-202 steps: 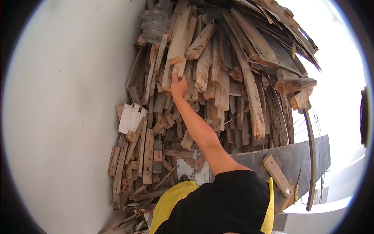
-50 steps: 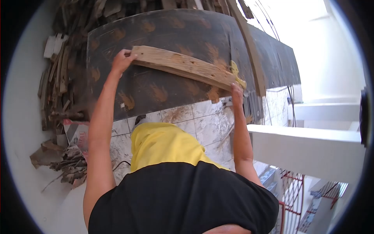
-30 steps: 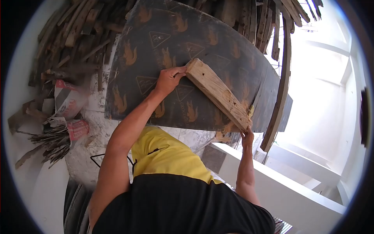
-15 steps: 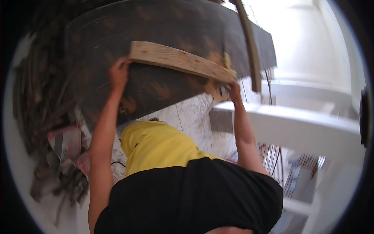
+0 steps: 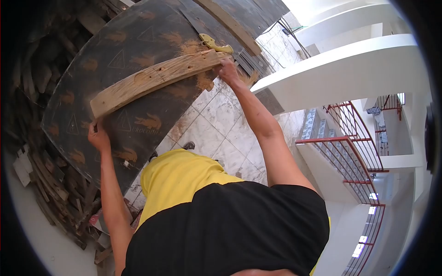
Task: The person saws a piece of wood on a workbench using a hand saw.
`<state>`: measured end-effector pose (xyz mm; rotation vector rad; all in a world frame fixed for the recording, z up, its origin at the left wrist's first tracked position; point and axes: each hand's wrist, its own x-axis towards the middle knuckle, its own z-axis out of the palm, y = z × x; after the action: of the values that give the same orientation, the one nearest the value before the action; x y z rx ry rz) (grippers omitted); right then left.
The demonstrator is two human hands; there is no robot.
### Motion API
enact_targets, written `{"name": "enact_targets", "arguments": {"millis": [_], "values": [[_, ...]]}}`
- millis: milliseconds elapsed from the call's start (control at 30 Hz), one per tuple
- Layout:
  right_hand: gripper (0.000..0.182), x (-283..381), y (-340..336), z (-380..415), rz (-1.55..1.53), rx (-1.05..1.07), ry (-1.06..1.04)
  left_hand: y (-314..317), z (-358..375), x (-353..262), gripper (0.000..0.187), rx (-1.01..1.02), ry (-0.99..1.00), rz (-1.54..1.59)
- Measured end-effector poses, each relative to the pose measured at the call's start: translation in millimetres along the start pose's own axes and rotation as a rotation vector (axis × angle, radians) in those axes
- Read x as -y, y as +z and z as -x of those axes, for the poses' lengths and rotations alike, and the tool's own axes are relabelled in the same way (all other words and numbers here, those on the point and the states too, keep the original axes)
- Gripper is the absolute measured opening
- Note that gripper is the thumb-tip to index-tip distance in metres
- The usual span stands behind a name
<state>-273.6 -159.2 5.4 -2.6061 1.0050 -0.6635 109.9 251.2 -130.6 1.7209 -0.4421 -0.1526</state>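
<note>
A thick wooden plank (image 5: 156, 79) slants over a dark printed plywood sheet (image 5: 87, 69), its right end farther from me. My left hand (image 5: 98, 136) is closed at the near left corner, fingertips at the plank's lower edge. At the opposite end, my right hand (image 5: 228, 72) grips the plank with curled fingers. Just beyond that end lies a hand saw with a yellow handle (image 5: 215, 44), its dark blade running up and away over the sheet. Sawdust (image 5: 189, 47) is scattered beside the handle.
Another long timber (image 5: 232, 28) lies across the sheet behind the saw. Scrap wood (image 5: 50, 179) is heaped along the left. Dusty floor tiles (image 5: 207, 122) show below the sheet's edge. To the right are a white beam (image 5: 340, 69) and stairs with a red railing (image 5: 354, 142).
The plank has swung round: its left end dropped nearer me and its right end rose away, both hands moving with it. The view has turned, showing more of the stairs.
</note>
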Motion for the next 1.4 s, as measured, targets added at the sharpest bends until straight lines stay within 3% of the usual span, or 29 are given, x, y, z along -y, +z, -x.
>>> {"name": "enact_targets", "arguments": {"millis": [133, 367, 433, 467, 500, 567, 600, 633, 700, 733, 800, 867, 900, 967, 1033, 1100, 1200, 1233, 1300, 1400], "values": [[0.03, 0.8, 2.2, 2.3, -0.035, -0.017, 0.026, 0.6, 2.1, 0.9, 0.02, -0.049, 0.044, -0.072], [0.028, -29.5, -14.5, -5.2, -0.01, -0.031, 0.031, -1.5, 6.1, -9.7, 0.023, -0.012, -0.069, 0.076], [0.026, -46.2, -27.8, -20.1, -0.034, -0.191, 0.186, -4.0, 8.5, -23.0, 0.023, 0.017, -0.075, 0.116], [0.022, -53.5, -30.1, -29.8, -0.095, -0.216, 0.274, -7.0, 16.0, -30.7, 0.023, -0.08, -0.108, 0.032], [0.022, -67.4, -26.7, -41.7, -0.111, -0.225, 0.273, -7.7, 23.5, -40.2, 0.023, -0.176, -0.137, -0.051], [0.027, -100.3, -22.4, -69.3, 0.053, -0.267, -0.06, 4.1, 46.8, -66.0, 0.022, -0.184, -0.11, -0.063], [0.03, -95.2, -23.6, -76.9, -0.084, -0.193, 0.061, 19.9, 63.0, -82.4, 0.021, -0.188, -0.109, -0.074], [0.03, -91.4, -26.0, -85.7, -0.101, -0.196, 0.056, 47.0, 80.3, -120.0, 0.021, -0.067, -0.01, -0.048], [0.034, -88.4, -27.2, -101.8, -0.051, 0.131, 0.062, 105.7, 103.3, -204.3, 0.021, 0.168, 0.188, -0.101], [0.034, -88.7, -21.7, -109.1, -0.076, 0.133, 0.044, 134.9, 103.6, -231.3, 0.022, 0.287, 0.295, -0.18], [0.039, -95.2, -11.8, -121.7, 0.068, 0.209, -0.064, 199.0, 93.6, -260.2, 0.038, 0.411, 0.558, -0.233], [0.039, -108.9, 2.7, -138.1, -0.013, 0.294, -0.083, 251.0, 81.4, -288.0, 0.07, 0.542, 0.701, -0.493], [0.04, -116.6, 5.4, -145.1, -0.065, 0.379, -0.104, 273.1, 74.9, -290.0, 0.07, 0.545, 0.705, -0.511], [0.04, -115.2, 2.0, -142.5, -0.024, 0.363, -0.136, 302.8, 62.6, -277.6, 0.1, 0.637, 0.757, -0.787], [0.041, -102.6, -13.3, -139.2, 0.1, 0.341, -0.208, 316.6, 57.2, -271.0, 0.107, 0.69, 0.753, -0.925], [0.046, -100.8, -37.7, -133.0, 0.021, 0.364, -0.17, 320.3, 60.0, -263.7, 0.114, 0.744, 0.736, -1.056], [0.052, -105.2, -69.7, -113.2, -0.325, 0.129, -0.012, 321.0, 55.5, -255.9, 0.117, 0.776, 0.662, -1.092], [0.052, -104.8, -81.6, -90.2, -0.323, 0.133, -0.004, 321.4, 52.8, -250.1, 0.118, 0.764, 0.68, -1.079], [0.052, -98.3, -102.9, -33.3, -0.637, 0.028, 0.07, 324.0, 56.5, -241.0, 0.118, 0.76, 0.693, -1.049], [0.054, -76.3, -97.5, 67.8, -0.8, 0.108, 0.338, 323.9, 54.2, -240.7, 0.115, 0.685, 0.771, -1.053]]}}
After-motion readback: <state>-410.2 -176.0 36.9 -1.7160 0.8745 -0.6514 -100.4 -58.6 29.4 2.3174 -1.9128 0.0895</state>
